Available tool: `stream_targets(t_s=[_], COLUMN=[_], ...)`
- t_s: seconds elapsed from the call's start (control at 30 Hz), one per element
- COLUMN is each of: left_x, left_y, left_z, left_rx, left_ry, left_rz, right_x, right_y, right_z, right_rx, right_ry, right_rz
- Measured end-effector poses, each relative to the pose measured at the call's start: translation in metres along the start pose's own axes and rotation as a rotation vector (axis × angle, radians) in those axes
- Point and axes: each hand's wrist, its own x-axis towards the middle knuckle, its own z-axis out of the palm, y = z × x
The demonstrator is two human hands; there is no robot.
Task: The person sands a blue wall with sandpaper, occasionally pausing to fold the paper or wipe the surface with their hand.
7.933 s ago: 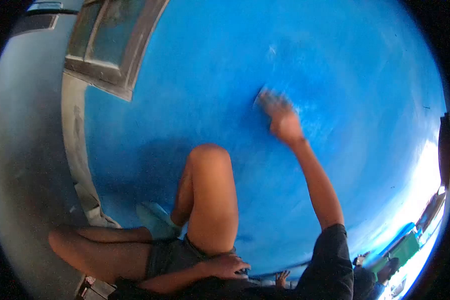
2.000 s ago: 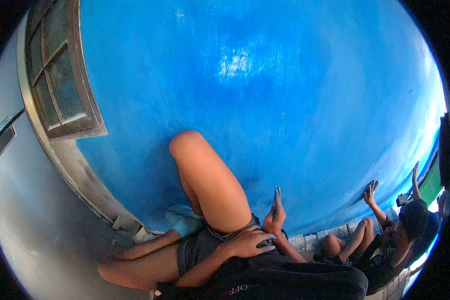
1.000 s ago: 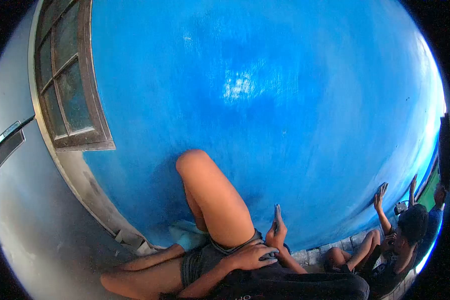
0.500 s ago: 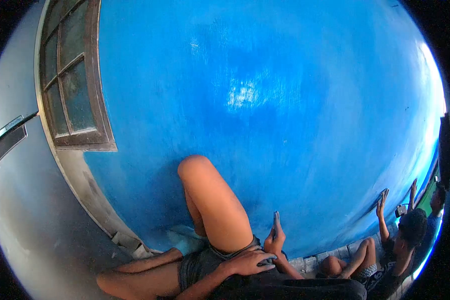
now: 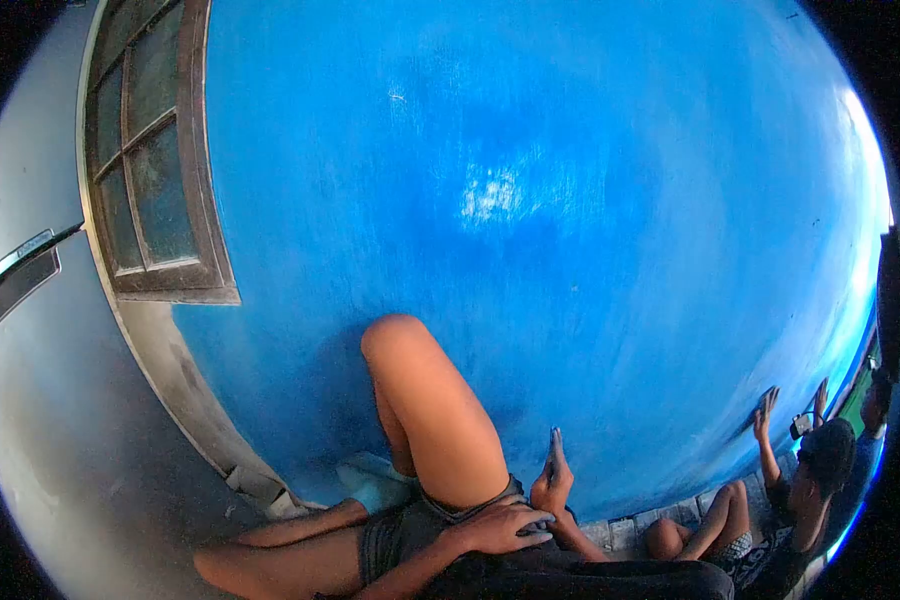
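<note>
My left hand (image 5: 507, 527) lies across my dark shorts (image 5: 395, 545) at the top of my raised thigh. Its fingers are stretched loosely towards my right forearm, and I see nothing in them. Just beyond it, my right hand (image 5: 551, 487) is held up edge-on before the blue wall (image 5: 620, 330). The fingers point up, straight and together, with a greyish-blue coating on them. No object shows in this hand. Whether its palm touches the wall cannot be made out. My bent knee (image 5: 394, 335) rises left of both hands.
A wooden-framed window (image 5: 155, 160) is set in the wall at upper left, with a grey surface (image 5: 80, 430) beside it. At lower right a seated person (image 5: 810, 490) has a hand (image 5: 765, 410) raised to the wall; another person (image 5: 875, 400) is behind. Pale blocks (image 5: 625, 530) line the wall's foot.
The view has shifted slightly, so the wall and window sit a little further right. My hands keep nearly the same pose. The seated person's raised hand appears slightly lower on the wall.
</note>
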Motion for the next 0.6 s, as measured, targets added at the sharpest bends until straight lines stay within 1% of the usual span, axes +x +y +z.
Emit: stream_targets(t_s=[0.1, 0.17, 0.3, 0.43, 0.5, 0.57, 0.6], left_x=[-0.004, 0.001, 0.0, -0.001, -0.002, -0.004, -0.005], left_y=[0.006, 0.003, 0.0, -0.004, 0.006, 0.031, 0.029], left_z=[0.004, -0.006, 0.0, 0.008, -0.002, -0.026, -0.024], left_rx=[0.0, 0.038, 0.011, 0.044, 0.065, -0.015, -0.015], left_ry=[-0.021, -0.013, -0.083, -0.013, 0.01, -0.101, -0.103], left_rz=[-0.015, -0.024, -0.022, -0.008, -0.004, -0.068, -0.071], right_x=[-0.002, 0.001, -0.001, 0.0, 0.002, 0.002, 0.0], right_y=[-0.003, -0.001, 0.002, -0.002, -0.004, -0.008, -0.008], right_z=[-0.003, -0.001, -0.001, -0.003, -0.002, -0.005, -0.005], right_rx=[-0.04, -0.033, -0.025, -0.037, -0.035, -0.079, -0.076], right_ry=[-0.001, 0.009, -0.007, -0.008, -0.007, -0.022, -0.022], right_rz=[-0.04, -0.064, -0.015, -0.026, -0.038, -0.062, -0.059])
